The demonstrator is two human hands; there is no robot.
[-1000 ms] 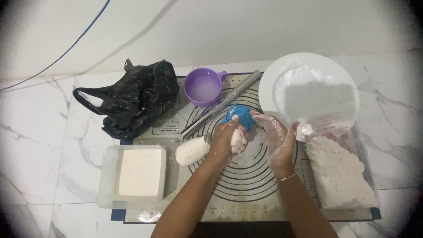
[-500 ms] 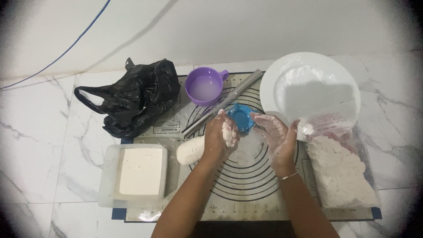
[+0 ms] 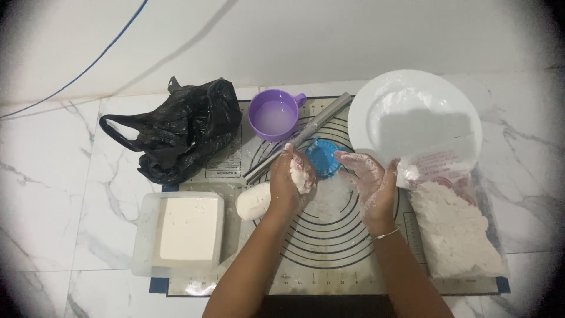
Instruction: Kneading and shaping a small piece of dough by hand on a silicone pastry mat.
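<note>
- Left hand (image 3: 291, 179) is curled shut around a small lump of white dough (image 3: 302, 174), held just above the middle of the baking mat (image 3: 329, 247).
- Right hand (image 3: 369, 179) is open, floury fingers spread, holding nothing. It sits just right of a little blue dumpling press (image 3: 323, 156) and a fingertip is close to its edge; can't tell if it actually touches.
- The press is on the mat between the two hands, on the far side.
- A bigger log of dough (image 3: 253, 201) lies on the mat just left of the left wrist.
- A metal rolling pin (image 3: 303, 143) runs diagonally from near the left hand toward the far right.
- Purple cup (image 3: 274, 115) with cloudy water is at the far edge of the mat, black plastic bag (image 3: 179, 131) to its left.
- White floured plate (image 3: 412, 115) sits far right, and a clear bag of flour (image 3: 453, 227) is near right.
- Near left there's a plastic tub (image 3: 182, 232) with a white block in it.
</note>
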